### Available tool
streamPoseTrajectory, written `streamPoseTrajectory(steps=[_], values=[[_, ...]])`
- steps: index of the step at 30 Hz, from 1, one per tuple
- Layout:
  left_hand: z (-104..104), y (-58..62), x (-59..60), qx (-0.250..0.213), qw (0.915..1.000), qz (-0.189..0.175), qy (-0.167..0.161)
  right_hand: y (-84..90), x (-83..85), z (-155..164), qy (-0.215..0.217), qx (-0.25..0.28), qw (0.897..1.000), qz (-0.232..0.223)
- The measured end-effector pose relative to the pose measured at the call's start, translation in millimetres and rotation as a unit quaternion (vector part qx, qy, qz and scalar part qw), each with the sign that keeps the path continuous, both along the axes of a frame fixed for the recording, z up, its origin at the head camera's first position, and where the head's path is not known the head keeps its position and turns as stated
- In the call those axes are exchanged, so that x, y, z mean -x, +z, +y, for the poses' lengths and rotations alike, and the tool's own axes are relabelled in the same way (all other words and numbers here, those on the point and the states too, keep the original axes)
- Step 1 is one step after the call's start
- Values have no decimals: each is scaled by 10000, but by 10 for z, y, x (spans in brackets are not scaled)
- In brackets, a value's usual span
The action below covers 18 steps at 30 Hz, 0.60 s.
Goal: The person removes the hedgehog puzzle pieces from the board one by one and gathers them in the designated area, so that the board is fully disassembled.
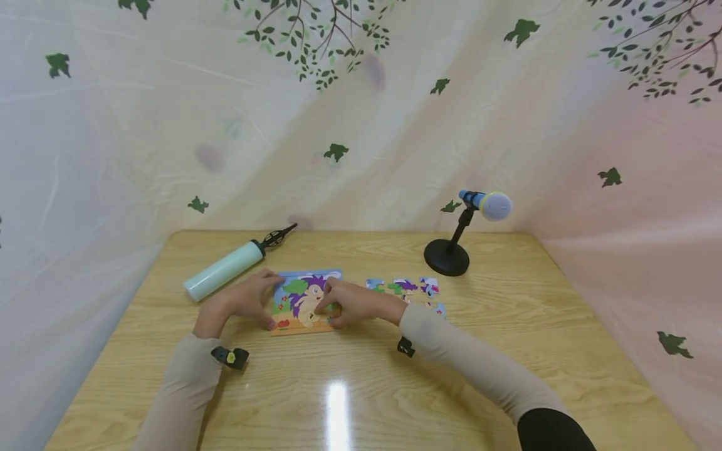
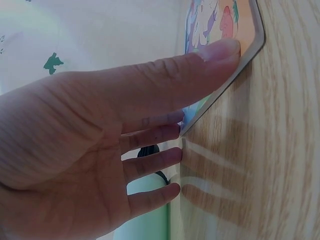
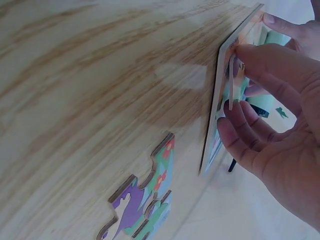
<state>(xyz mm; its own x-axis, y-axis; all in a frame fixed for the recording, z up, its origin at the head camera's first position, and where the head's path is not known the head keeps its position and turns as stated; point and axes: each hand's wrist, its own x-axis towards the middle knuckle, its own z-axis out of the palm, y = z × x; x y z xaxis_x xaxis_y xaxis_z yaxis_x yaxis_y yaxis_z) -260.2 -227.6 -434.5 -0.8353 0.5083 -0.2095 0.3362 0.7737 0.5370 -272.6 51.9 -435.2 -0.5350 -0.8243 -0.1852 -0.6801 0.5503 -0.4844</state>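
A jigsaw puzzle board [image 1: 304, 332] with a purple-haired cartoon animal lies on the wooden table. My left hand [image 1: 245, 297] rests along its left side, thumb on the lower left corner and the other fingers extended toward the upper left. Over the right part of the board, my right hand [image 1: 355, 300] pinches a puzzle piece [image 3: 231, 82] between thumb and fingers. That piece is tilted on edge against the board, and its picture is mostly hidden. Loose puzzle pieces [image 3: 130, 205] lie on the table right of the board, partly behind the right forearm in the head view.
A mint-green hand pump [image 1: 225, 270] with a black nozzle lies behind the left hand. At the back right, a blue toy microphone [image 1: 491, 205] sits on a stand with a round black base [image 1: 447, 257]. A leaf-printed curtain [image 1: 361, 156] hangs behind the table.
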Motion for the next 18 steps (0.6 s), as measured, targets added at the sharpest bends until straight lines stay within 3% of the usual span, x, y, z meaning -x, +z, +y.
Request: streamPoseTrajectory(steps=[9, 18], values=[[35, 18, 2, 151, 9999, -28, 51, 4, -2, 26, -164, 106, 9997, -143], [27, -24, 15, 125, 9999, -43, 82, -31, 1, 45, -86, 173, 9998, 6]])
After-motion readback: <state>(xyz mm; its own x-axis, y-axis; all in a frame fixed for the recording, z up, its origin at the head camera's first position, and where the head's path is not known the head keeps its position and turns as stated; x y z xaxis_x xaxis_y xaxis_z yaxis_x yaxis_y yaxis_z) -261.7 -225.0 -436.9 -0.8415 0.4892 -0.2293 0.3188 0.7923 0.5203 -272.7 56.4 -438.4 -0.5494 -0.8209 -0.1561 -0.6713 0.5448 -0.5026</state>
